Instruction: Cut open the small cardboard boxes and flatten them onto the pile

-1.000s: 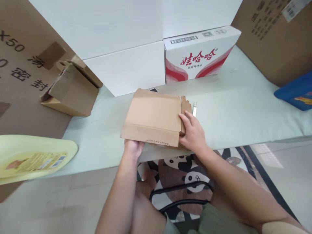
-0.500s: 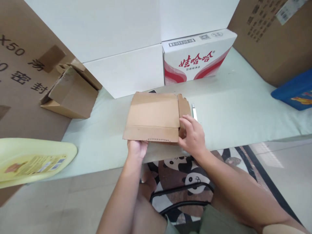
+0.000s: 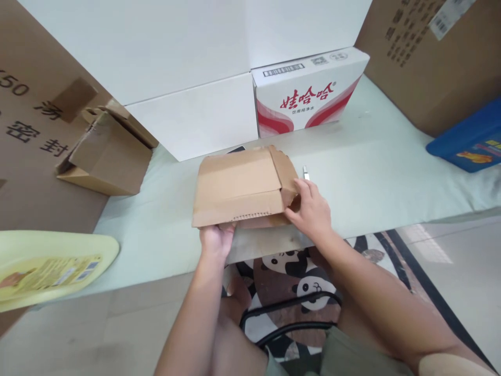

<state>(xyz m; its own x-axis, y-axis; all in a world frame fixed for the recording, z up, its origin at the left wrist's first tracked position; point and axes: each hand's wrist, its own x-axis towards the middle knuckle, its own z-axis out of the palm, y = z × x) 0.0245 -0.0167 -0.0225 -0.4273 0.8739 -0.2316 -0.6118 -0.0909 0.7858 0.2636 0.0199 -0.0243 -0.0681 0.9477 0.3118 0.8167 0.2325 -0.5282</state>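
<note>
A flat brown cardboard mailer box (image 3: 238, 185) lies at the near edge of the pale green table (image 3: 371, 172). My left hand (image 3: 216, 239) grips its near left edge from below, fingers tucked under and hidden. My right hand (image 3: 310, 209) pinches the folded side flap at the box's right end, fingers curled onto the cardboard. A small white object (image 3: 305, 172) lies on the table just beyond my right fingers. A dark thing peeks out behind the box's far edge.
An open brown carton (image 3: 104, 156) stands at the left. White boxes (image 3: 188, 115) and a red-and-white printed case (image 3: 309, 94) line the back. Large cardboard boxes stand on both sides. A blue box (image 3: 467, 141) sits far right, a yellow tray (image 3: 47, 263) near left.
The box has tilted and lifted slightly at its near edge. My right hand has folded the right side flap inward over the box end. My left hand keeps its hold.
</note>
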